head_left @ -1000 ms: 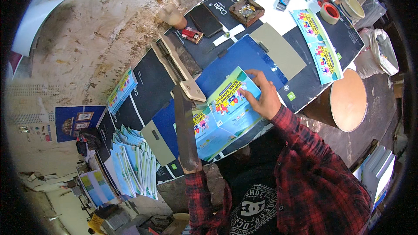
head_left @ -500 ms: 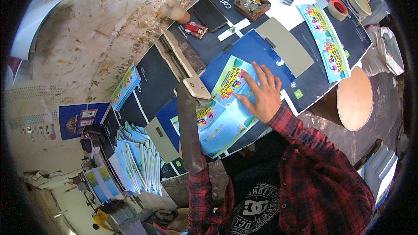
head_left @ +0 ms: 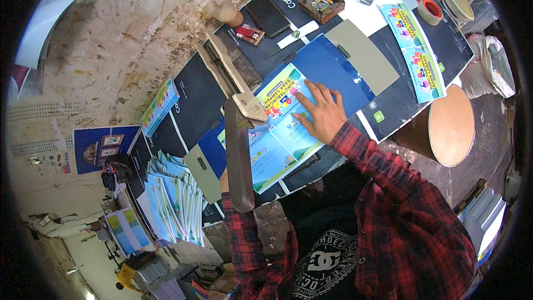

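My right hand [head_left: 323,114] lies with fingers spread on a printed, light-blue booklet sheet [head_left: 283,147] with a colourful cover. The sheet rests on a dark blue board [head_left: 338,72]. Across its left part stands what looks like a long-arm stapler, with a beige head [head_left: 230,78] and a brown arm [head_left: 241,161]. Of my left hand [head_left: 225,182] only a sliver near the wrist shows beside the brown arm; its fingers are hidden.
Fanned booklets [head_left: 175,200] lie at the left, a smaller stack [head_left: 160,105] beyond them. Farther back are a phone [head_left: 267,15], a wooden ashtray [head_left: 321,4] and a glass [head_left: 224,11]. Printed sheets [head_left: 413,50] and red tape [head_left: 430,11] lie right, above a round drum [head_left: 452,125].
The printed sheet has shifted slightly left and away from me, with my right hand moving left on it. My left forearm has moved a little left.
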Action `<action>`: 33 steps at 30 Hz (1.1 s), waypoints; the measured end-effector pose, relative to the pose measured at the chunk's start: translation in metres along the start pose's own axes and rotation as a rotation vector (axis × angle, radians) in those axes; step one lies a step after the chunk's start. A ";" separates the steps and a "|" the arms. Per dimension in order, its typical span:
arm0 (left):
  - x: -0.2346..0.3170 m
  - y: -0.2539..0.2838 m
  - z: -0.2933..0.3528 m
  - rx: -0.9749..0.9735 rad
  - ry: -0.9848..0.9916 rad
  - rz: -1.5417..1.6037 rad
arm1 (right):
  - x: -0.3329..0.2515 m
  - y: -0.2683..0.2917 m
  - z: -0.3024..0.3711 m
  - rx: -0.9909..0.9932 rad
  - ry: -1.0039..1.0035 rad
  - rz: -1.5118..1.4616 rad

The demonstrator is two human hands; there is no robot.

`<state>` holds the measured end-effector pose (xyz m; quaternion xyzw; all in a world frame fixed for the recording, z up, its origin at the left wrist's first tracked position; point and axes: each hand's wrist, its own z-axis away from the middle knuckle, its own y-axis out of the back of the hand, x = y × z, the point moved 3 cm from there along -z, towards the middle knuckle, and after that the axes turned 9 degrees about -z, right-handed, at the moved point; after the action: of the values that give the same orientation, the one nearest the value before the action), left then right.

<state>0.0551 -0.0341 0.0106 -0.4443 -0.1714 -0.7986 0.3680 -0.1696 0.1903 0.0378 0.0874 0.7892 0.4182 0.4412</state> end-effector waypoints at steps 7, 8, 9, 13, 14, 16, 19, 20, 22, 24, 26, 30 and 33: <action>0.002 -0.005 -0.032 -0.059 0.055 0.013 | 0.016 0.011 -0.007 0.046 -0.025 0.109; 0.001 -0.010 -0.035 -0.066 0.065 0.022 | 0.019 0.013 -0.007 0.049 -0.027 0.128; 0.001 -0.014 -0.037 -0.062 0.069 0.024 | 0.021 0.014 -0.007 0.051 -0.028 0.145; -0.006 -0.052 -0.051 -0.009 0.064 0.047 | 0.039 0.025 -0.011 0.060 -0.039 0.224; -0.011 -0.056 -0.051 0.011 0.020 0.075 | 0.042 0.025 -0.011 0.059 -0.027 0.234; -0.005 -0.074 -0.043 0.056 0.034 0.101 | 0.043 0.021 -0.011 0.060 -0.010 0.211; 0.000 -0.087 -0.035 0.053 0.006 0.116 | 0.035 0.009 -0.012 0.063 0.003 0.135; -0.001 -0.084 -0.035 0.018 0.031 0.106 | 0.025 0.005 -0.011 0.058 0.014 0.117; -0.002 -0.072 -0.039 -0.055 0.083 0.086 | 0.009 -0.004 -0.009 0.051 0.036 0.091; 0.018 -0.083 -0.023 0.051 0.176 -0.031 | 0.002 -0.012 -0.010 0.056 0.053 0.076; 0.010 -0.049 -0.035 -0.133 0.210 -0.029 | -0.005 -0.012 -0.012 0.047 0.056 0.054; 0.015 -0.062 -0.030 -0.108 0.161 -0.061 | -0.004 -0.018 -0.012 0.050 0.066 0.058; 0.006 -0.048 -0.037 -0.146 0.150 -0.048 | -0.002 -0.018 -0.012 0.049 0.071 0.052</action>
<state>-0.0045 -0.0266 -0.0021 -0.4047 -0.0954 -0.8486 0.3271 -0.1734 0.1713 0.0293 0.1038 0.8118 0.4127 0.3998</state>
